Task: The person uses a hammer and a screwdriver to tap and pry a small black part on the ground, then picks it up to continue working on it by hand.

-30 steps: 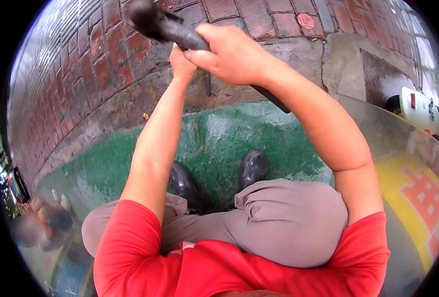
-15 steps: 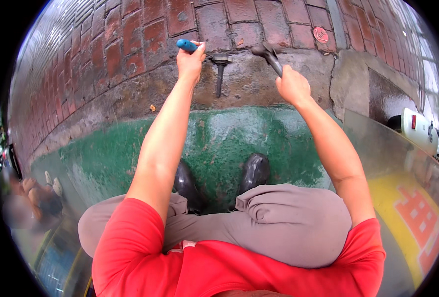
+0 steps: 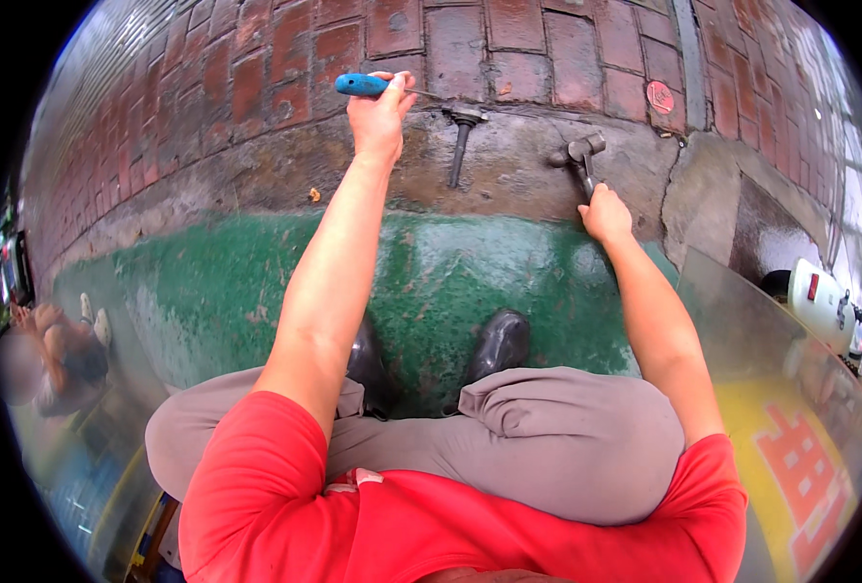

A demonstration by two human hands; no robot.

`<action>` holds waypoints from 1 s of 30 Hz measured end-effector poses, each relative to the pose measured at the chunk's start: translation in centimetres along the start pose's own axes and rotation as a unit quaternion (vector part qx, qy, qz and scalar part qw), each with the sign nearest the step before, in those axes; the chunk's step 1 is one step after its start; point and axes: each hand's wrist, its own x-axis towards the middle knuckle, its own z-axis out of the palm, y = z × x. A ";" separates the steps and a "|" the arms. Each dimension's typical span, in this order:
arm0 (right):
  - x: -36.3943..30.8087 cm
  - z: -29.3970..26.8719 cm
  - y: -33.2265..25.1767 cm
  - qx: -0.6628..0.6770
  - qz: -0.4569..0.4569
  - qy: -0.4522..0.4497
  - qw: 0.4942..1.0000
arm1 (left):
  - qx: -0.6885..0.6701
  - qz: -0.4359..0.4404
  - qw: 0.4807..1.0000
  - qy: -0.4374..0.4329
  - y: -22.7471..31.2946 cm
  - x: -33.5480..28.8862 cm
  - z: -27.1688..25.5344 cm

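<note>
Gripping the blue-handled chisel (image 3: 372,85) in a closed left hand (image 3: 380,117), keep its tip on the wall fitting (image 3: 463,121); the right hand (image 3: 606,212), fisted around the hammer (image 3: 581,160) (head low), should strike squarely.

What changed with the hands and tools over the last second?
The left hand let go of the hammer and moved left, now gripping a blue-handled tool whose shaft reaches toward the dark metal fitting. The right hand dropped lower and holds the hammer by its handle, head up. The crouch on the green floor is unchanged.
</note>
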 end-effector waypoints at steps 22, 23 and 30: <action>-5.1 -10.8 -11.1 0.373 -0.370 0.118 0.842 | 0.505 0.203 0.805 -0.236 -5.5 -12.1 5.8; -4.9 -10.7 -11.1 0.378 -0.341 0.110 0.854 | 0.501 0.208 0.814 -0.209 -5.9 -12.3 5.8; -3.1 -10.7 -10.6 0.400 -0.255 0.193 0.859 | 0.634 0.058 0.771 -0.007 -9.8 -10.4 3.2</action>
